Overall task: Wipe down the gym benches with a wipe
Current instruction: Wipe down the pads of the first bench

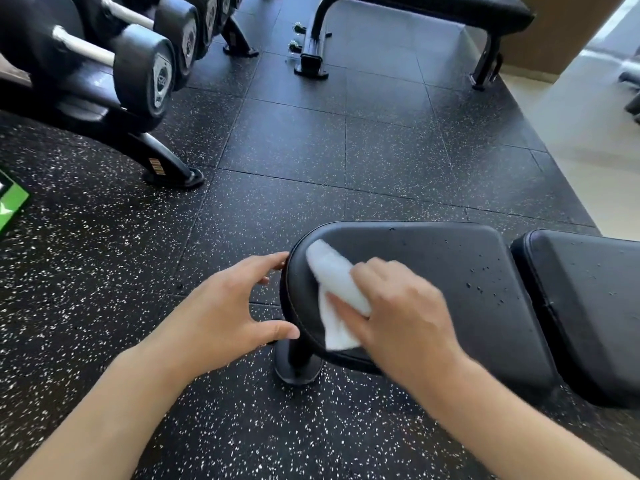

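Right hand (398, 306) grips white wipe (334, 289), pressed on black bench (450, 282) pad's end; left hand (221, 313) open, fingertips touching pad edge; water droplets (479, 289) on pad.

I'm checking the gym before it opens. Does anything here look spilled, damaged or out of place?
Only droplets: small beads of liquid dot the seat pad of the near bench, right of the white wipe that the right hand holds. They look like unwiped spray. No damage shows.
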`<state>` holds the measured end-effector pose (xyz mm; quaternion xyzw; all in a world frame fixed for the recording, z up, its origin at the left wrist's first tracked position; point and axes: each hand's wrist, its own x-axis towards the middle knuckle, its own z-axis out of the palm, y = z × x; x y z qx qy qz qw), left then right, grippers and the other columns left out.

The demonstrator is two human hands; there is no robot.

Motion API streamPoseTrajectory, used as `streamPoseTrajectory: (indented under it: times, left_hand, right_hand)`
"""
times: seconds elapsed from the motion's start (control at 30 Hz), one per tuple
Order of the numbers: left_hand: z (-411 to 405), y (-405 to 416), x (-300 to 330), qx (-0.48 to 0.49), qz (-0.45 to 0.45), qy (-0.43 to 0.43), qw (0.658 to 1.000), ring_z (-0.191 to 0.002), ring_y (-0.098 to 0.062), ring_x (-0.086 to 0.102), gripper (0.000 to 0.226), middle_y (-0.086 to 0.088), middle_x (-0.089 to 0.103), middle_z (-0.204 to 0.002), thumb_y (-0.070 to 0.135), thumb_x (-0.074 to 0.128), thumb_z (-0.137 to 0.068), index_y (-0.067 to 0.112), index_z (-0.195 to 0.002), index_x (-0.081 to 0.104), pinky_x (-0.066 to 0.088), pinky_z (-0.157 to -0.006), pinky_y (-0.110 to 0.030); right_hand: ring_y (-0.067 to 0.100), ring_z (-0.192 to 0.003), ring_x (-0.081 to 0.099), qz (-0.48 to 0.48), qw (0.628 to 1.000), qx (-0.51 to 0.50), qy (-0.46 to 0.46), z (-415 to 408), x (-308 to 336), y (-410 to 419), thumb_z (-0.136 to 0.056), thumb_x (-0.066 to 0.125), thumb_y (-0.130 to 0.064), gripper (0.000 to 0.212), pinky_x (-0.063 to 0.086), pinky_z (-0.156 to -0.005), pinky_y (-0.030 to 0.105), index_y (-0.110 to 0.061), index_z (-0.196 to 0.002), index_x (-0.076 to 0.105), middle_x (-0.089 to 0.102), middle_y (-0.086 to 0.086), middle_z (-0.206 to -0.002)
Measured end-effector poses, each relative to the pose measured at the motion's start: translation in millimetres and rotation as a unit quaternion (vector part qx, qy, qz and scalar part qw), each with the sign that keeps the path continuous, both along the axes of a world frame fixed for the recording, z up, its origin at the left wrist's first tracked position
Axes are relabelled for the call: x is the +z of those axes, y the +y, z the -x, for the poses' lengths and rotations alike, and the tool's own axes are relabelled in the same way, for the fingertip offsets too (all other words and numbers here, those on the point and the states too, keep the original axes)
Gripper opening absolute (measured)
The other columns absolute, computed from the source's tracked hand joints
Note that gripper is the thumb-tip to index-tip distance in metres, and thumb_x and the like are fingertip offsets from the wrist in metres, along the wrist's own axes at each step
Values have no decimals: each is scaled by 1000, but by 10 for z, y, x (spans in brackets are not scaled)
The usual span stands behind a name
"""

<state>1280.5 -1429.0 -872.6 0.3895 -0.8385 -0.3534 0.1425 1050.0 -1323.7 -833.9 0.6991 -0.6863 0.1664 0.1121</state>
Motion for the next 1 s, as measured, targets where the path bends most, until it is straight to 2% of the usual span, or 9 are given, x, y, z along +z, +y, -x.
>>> streamPoseTrajectory:
  times: [0.13,0.27,0.37,0.53,0.63,0.73,0.87,0.93,1.0]
  left_hand:
    - [9,0,-20,16,-25,23,999,-121,16,54,98,45,52,-133,68,75,-61,56,-151,36,49,-103,-29]
    - [15,4,-9,13,-15,2,1000,-121,15,53,104,44,51,-135,66,87,-62,53,-152,36,48,-103,-28]
    - [20,39,12,21,-12,-2,1000,-122,12,53,107,40,51,-139,62,90,-65,52,-155,34,48,-106,-31]
    - [26,179,21,37,1,3,999,-127,11,50,101,38,48,-142,68,84,-70,51,-154,31,46,-107,-28]
    - [76,329,-45,67,-7,-10,998,-121,6,53,78,37,53,-127,66,83,-72,51,-136,40,48,-99,-29]
    - [110,405,-66,82,-11,-9,997,-128,7,47,85,41,47,-133,66,81,-75,57,-142,30,42,-96,-24]
    - [98,385,-34,75,5,-27,997,-146,5,33,105,32,34,-159,71,77,-77,46,-161,20,37,-117,-29]
    - [92,400,-13,73,-1,-32,997,-144,5,35,101,32,35,-157,72,74,-78,46,-160,21,39,-115,-30]
    - [74,418,5,79,-1,-50,996,-133,4,44,81,31,45,-146,74,69,-80,46,-147,34,42,-102,-26]
  right_hand:
    - [23,-64,44,2,992,126,10,-291,-158,136,-87,75,-38,31,36,-53,36,-19,-78,53,48,0,-73]
    - [30,-73,63,0,1000,-9,-27,16,-41,-268,-90,75,-43,31,45,-59,36,-20,-80,57,61,1,-78]
    - [31,-92,64,-27,991,-99,-82,287,16,-595,-100,60,-52,35,43,-72,40,-23,-86,47,65,1,-90]
    - [29,-77,61,-15,996,4,-85,-111,-25,-588,-96,63,-48,38,33,-61,35,-26,-83,36,58,-2,-80]
    - [26,-65,56,-5,998,58,-38,-394,-99,-461,-87,74,-45,40,28,-57,29,-25,-79,40,55,-4,-72]
    - [27,-69,60,-2,998,32,-52,-365,-94,-554,-90,72,-47,42,36,-56,32,-25,-80,37,57,-4,-73]
    - [33,-91,66,-27,995,-56,-77,-111,23,-848,-100,59,-49,31,41,-69,39,-27,-88,42,67,3,-92]
    - [33,-89,66,-26,996,-49,-63,-183,22,-847,-98,62,-46,26,36,-66,37,-23,-90,50,66,4,-92]
    - [31,-76,65,-20,999,-7,-39,-420,-20,-725,-90,72,-42,28,35,-61,34,-20,-86,56,64,2,-82]
